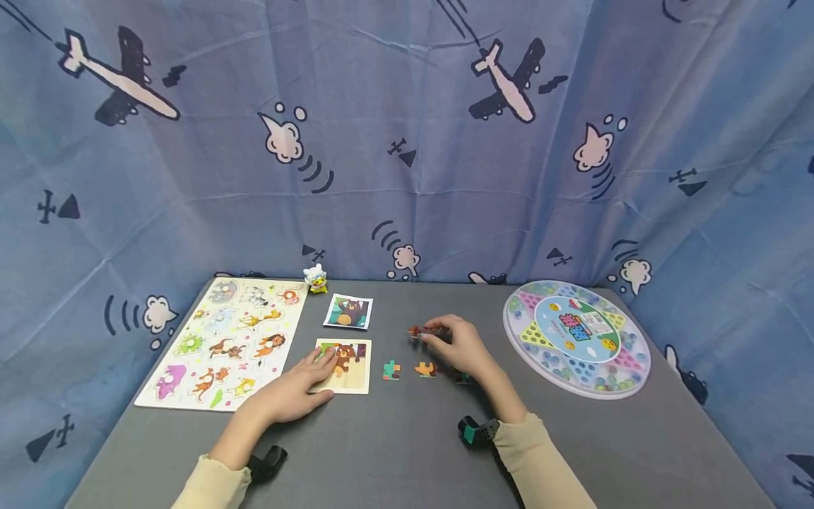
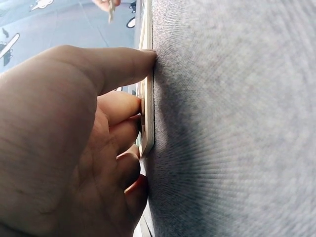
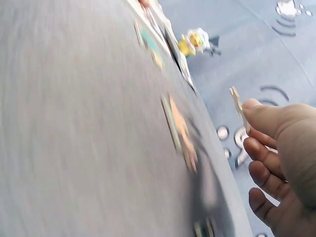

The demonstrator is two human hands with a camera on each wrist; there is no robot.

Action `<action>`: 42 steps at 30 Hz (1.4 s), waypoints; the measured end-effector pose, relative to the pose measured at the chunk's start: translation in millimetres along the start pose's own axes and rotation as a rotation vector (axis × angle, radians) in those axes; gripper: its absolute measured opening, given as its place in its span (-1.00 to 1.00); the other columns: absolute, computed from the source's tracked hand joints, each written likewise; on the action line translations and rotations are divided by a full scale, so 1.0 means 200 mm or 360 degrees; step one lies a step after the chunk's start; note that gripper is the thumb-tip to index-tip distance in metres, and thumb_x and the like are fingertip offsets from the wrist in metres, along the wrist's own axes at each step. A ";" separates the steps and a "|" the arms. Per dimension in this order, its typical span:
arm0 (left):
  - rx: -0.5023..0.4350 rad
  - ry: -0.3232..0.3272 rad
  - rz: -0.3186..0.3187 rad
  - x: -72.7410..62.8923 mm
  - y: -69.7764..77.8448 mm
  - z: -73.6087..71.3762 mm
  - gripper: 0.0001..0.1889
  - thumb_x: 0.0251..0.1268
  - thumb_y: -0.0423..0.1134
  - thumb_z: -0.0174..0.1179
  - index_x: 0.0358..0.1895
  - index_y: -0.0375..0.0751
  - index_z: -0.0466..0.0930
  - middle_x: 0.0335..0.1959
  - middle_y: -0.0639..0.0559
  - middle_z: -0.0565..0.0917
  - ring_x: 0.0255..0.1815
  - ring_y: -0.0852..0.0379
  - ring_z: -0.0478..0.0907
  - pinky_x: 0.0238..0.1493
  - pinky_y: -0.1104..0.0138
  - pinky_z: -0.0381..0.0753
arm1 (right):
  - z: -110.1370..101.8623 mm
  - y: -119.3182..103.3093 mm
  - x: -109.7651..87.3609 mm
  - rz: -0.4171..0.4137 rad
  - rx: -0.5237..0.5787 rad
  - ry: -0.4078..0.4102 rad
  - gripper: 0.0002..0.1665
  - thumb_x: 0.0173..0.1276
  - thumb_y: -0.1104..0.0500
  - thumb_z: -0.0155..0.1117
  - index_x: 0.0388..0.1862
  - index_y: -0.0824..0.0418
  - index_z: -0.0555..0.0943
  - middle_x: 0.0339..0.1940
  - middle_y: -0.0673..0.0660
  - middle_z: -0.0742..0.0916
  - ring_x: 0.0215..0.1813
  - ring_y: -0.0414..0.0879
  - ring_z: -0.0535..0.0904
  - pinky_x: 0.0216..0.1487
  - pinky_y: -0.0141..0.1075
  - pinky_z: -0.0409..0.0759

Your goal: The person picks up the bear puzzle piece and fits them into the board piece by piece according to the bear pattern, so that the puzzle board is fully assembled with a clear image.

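A small wooden jigsaw tray point(image 1: 361, 385) with a bear picture partly filled in lies on the grey table. My left hand point(image 1: 289, 390) rests on its left side, fingers extended over the picture; in the left wrist view the thumb touches the tray's edge. Between thumb and fingertips, my right hand point(image 1: 463, 348) pinches a thin wooden jigsaw piece point(image 3: 238, 107), raised off the table. Three loose pieces lie right of the tray: a teal one point(image 1: 391, 370), an orange one point(image 1: 425, 369) and a dark one point(image 1: 462, 377) partly hidden by the right wrist.
Behind the tray lies a bear picture card point(image 1: 348, 312). A white animal board point(image 1: 219, 332) covers the table's left side, with a small white and yellow figurine point(image 1: 315, 278) near its back corner. A round game box point(image 1: 577, 339) lies at the right. A patterned curtain point(image 1: 407, 141) hangs behind.
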State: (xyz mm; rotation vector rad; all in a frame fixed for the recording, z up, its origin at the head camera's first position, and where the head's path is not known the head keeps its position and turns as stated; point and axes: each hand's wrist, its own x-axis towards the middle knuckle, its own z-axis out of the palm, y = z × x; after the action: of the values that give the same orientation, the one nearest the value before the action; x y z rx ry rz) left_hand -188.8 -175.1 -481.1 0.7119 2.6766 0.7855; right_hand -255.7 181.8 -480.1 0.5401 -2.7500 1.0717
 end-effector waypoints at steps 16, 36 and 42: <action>0.0007 0.0025 -0.0002 0.02 -0.01 0.02 -0.31 0.62 -0.08 0.18 0.64 -0.33 0.25 0.73 -0.17 0.13 0.75 -0.32 -0.10 0.67 -0.26 0.01 | 0.31 -0.33 0.04 -0.0173 0.0077 -0.0224 -0.73 0.51 0.08 0.43 0.05 0.19 0.78 -0.06 0.09 0.77 0.01 -0.02 0.64 0.10 -0.05 0.65; 0.0080 0.0034 -0.0003 0.01 0.01 0.01 -0.31 0.61 -0.11 0.20 0.63 -0.36 0.26 0.71 -0.22 0.17 0.74 -0.34 -0.04 0.66 -0.24 0.08 | 0.43 -0.32 -0.03 -0.0266 -0.0063 -0.0215 -0.76 0.47 0.08 0.48 -0.01 0.18 0.78 -0.13 0.04 0.73 -0.06 -0.10 0.59 0.01 -0.18 0.64; 0.0104 0.0033 -0.0011 0.01 0.04 0.01 -0.31 0.61 -0.15 0.20 0.63 -0.39 0.24 0.71 -0.27 0.15 0.74 -0.36 -0.06 0.66 -0.24 0.07 | 0.45 -0.32 -0.04 -0.0316 -0.0059 -0.0143 -0.76 0.44 0.10 0.51 -0.02 0.19 0.78 -0.14 0.05 0.73 -0.06 -0.08 0.60 0.01 -0.17 0.65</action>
State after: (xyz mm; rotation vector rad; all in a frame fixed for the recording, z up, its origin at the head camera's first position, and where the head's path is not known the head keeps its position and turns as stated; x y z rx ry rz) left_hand -186.7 -168.1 -478.5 0.7135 2.7334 0.7102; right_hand -224.8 79.2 -508.7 0.8547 -2.7132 0.9711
